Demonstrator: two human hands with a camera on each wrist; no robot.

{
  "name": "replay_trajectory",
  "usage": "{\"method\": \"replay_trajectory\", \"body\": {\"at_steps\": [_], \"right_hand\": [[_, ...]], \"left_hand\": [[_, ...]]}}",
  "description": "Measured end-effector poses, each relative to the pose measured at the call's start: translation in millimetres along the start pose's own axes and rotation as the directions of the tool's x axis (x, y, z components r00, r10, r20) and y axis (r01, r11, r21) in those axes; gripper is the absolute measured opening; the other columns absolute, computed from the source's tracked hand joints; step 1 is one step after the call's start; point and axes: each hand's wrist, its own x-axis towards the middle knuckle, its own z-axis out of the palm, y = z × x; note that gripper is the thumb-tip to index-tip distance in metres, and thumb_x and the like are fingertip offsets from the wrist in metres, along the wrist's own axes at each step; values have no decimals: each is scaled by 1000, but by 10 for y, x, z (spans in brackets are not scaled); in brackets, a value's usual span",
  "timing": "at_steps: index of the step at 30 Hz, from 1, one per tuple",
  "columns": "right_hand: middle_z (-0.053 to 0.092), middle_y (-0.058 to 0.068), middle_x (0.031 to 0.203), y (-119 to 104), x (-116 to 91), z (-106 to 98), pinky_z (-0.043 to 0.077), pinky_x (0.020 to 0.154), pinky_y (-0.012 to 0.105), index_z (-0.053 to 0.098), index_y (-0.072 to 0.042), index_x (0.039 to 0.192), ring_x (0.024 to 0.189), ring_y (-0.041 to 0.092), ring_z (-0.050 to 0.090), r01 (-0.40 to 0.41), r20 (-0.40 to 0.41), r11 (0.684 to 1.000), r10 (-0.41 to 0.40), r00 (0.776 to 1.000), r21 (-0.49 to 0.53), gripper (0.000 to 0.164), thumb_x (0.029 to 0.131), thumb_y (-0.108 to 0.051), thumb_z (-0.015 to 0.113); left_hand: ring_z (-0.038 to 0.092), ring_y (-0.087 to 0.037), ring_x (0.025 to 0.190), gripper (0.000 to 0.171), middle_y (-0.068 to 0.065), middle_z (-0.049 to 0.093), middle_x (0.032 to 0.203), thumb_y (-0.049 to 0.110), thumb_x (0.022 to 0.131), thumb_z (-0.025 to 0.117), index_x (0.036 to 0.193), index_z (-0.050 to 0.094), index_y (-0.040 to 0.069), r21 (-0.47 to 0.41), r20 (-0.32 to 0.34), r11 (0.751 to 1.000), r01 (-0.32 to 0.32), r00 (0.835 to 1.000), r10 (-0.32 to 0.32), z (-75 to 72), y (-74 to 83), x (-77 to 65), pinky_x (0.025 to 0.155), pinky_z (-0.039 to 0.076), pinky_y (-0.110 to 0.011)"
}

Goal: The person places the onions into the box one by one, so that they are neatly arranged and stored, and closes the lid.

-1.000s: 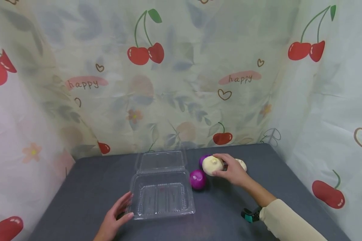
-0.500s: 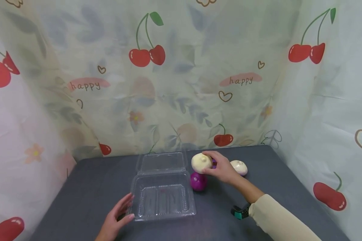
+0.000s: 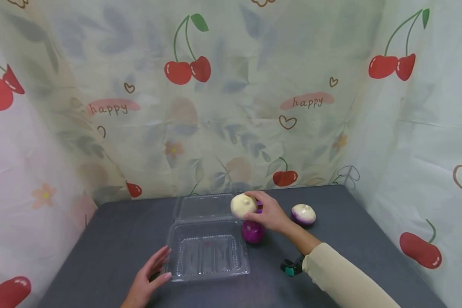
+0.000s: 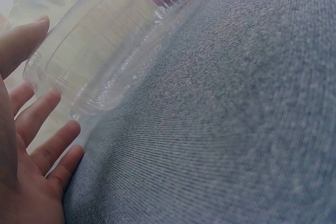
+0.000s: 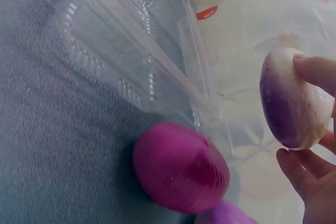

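My right hand [image 3: 271, 214] grips a white-and-purple turnip [image 3: 241, 206] between thumb and fingers, raised near the right edge of a clear plastic clamshell box [image 3: 208, 259]. In the right wrist view the purple side of the turnip [image 5: 281, 106] shows. Below it a purple onion [image 3: 253, 233] stands on the table beside the box. Another purple round vegetable [image 5: 226, 214] lies close by, mostly hidden behind my right hand in the head view. At the box's left side rests my left hand [image 3: 146, 276], its fingers spread around the near-left corner.
The box lid [image 3: 205, 207] lies folded back toward the rear. A second turnip [image 3: 303, 214] sits to the right on the dark table [image 3: 123, 239]. Patterned curtains [image 3: 231, 107] enclose the back and sides. A black-and-teal device [image 3: 291, 268] hangs at my right wrist.
My right hand has carried the turnip leftward, past the purple vegetables to the lid's right edge. The second turnip has come into full view. My left hand stays at the box.
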Motion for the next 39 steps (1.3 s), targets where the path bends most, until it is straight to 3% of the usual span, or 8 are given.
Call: {"method": "replay_trajectory", "body": {"at_steps": [11,28,39], "right_hand": [[59,14,126,-57,85,181,54,78,34,59,-2,129,106,26,58,2,39,1000,-3,999,9,60,77,-19,84],[61,13,124,-238,248,454,52,83,45,58,-4,130,100,25,60,8,127,999,-12,992,34,60,77,-19,83],[59,13,126,-341,410,720,52,85,37,58,-1,129,108,24,57,23,216,998,-37,976,63,59,77,-16,83]], "left_hand": [[48,-33,128,63,-12,49,144,29,89,72,144,44,16,-12,9,999,33,999,-33,9,20,14,102,37,-53],[48,-31,128,63,-10,50,143,28,88,72,144,44,17,-26,19,999,18,1000,-17,-20,-3,1,102,38,-50],[49,-29,127,62,-8,51,142,26,89,72,143,45,17,-25,26,1000,6,1000,-5,-31,2,3,99,41,-40]]}}
